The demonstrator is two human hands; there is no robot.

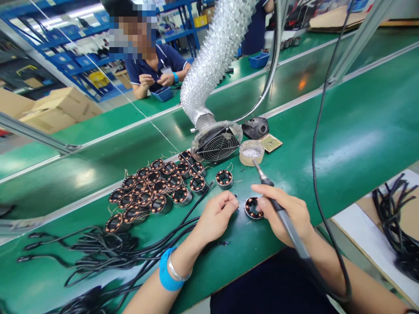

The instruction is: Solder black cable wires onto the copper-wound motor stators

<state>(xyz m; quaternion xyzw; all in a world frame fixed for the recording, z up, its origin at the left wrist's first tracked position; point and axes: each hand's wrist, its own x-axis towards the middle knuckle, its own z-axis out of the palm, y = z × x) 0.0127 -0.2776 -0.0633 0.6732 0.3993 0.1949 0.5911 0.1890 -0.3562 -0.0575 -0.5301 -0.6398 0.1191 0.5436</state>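
My right hand (288,213) grips a soldering iron (284,222), its metal tip reaching the near rim of a round tub (251,159) with silvery contents. Just left of that hand, a motor stator (248,209) with copper windings lies on the green bench, partly covered by my fingers. My left hand (218,216) is closed in a pinch beside the stator. A thin pale wire (157,128) runs down from the upper left into this hand; fine wire ends show at its fingertips. Another single stator (224,179) stands just beyond.
Several stators (160,187) stand grouped at left, with black cables (108,248) in front. A fan extractor (218,144) with a foil duct (216,52) stands behind the tub, near a sponge (270,142) and iron holder (257,127). A co-worker (153,69) sits opposite. The iron's cord (316,161) hangs at right.
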